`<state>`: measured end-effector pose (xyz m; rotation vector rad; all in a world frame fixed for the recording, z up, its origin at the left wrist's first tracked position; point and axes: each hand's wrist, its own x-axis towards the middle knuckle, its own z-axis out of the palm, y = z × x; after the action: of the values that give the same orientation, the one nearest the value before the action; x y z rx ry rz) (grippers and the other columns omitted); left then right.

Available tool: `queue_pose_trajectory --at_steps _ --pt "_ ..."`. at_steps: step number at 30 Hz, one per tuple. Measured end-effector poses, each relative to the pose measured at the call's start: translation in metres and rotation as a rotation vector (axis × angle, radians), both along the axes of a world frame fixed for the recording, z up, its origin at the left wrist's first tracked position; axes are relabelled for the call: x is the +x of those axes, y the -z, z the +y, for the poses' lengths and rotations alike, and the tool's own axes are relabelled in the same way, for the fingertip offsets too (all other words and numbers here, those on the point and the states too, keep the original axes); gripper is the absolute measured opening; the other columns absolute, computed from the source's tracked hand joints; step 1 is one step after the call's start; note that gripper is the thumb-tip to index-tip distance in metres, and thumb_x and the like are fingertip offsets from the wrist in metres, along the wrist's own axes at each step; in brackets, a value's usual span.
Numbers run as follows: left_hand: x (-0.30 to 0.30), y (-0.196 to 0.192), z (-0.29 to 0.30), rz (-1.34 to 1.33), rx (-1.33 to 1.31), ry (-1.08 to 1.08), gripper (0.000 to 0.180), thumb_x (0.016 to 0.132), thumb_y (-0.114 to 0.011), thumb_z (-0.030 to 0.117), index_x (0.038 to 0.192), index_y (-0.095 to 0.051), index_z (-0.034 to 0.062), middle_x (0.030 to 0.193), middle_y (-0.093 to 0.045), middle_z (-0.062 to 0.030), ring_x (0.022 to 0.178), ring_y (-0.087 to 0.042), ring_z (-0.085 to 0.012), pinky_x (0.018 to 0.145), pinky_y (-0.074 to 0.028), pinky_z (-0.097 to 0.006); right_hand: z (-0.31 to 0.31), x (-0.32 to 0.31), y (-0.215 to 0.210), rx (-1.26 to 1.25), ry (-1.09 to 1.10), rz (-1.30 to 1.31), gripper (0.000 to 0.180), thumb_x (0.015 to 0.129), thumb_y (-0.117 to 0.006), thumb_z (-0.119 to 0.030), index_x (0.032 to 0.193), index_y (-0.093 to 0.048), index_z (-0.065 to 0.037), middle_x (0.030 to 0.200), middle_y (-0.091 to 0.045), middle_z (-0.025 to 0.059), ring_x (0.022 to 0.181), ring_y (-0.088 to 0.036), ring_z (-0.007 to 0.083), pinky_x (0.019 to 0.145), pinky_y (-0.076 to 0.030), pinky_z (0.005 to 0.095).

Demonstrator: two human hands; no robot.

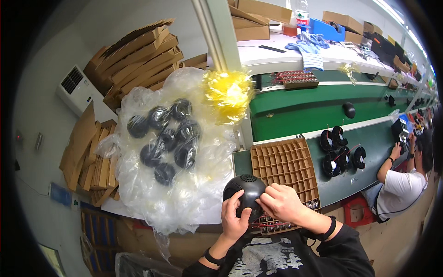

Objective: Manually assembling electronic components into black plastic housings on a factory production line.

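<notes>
In front of my body I have a glossy black round plastic housing (244, 189) with a patch of small holes on top. My left hand (234, 216) cups its lower left side, thumb and fingers wrapped round it. Against its right side, the fingers of my right hand (282, 203) are pinched together; what they grip there is hidden. Just behind and to the right lies a brown cardboard divider tray (284, 168), with several small metal parts with red wires (277, 227) in its near cells.
On the left, clear plastic bags (134, 184) hold several black round housings (159, 117). Black fan-like parts (344, 157) stand on the bench at right. A green conveyor belt (300, 113) carries a black shell (349, 110). A co-worker (401, 182) sits further right. Cardboard (138, 55) is stacked behind.
</notes>
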<state>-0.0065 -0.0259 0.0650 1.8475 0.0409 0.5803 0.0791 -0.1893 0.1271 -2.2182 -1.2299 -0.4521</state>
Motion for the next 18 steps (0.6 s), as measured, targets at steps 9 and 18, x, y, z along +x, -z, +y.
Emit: queue_pose_trajectory --at_steps 9,18 --pt "0.003 -0.003 0.023 0.088 -0.178 -0.046 0.029 0.090 -0.061 0.015 0.116 -0.060 0.0022 0.063 -0.048 0.0020 0.064 -0.043 -0.0082 0.061 -0.038 -0.023 0.025 0.000 -0.008 -0.078 -0.399 -0.396 0.017 0.073 -0.062 -0.012 0.067 -0.047 -0.009 0.063 -0.042 0.0001 0.057 -0.048 0.0144 0.049 -0.042 0.0273" --pt "0.007 0.002 0.068 0.009 -0.475 -0.212 0.027 0.093 -0.054 0.010 0.118 -0.057 0.0013 0.065 -0.047 0.0067 0.061 -0.039 -0.0011 0.054 -0.031 -0.019 0.006 0.031 -0.071 0.182 -0.275 -0.745 0.029 0.071 -0.069 -0.014 0.058 -0.042 -0.010 0.053 -0.040 0.0006 0.044 -0.039 0.0148 0.038 -0.031 0.0281"
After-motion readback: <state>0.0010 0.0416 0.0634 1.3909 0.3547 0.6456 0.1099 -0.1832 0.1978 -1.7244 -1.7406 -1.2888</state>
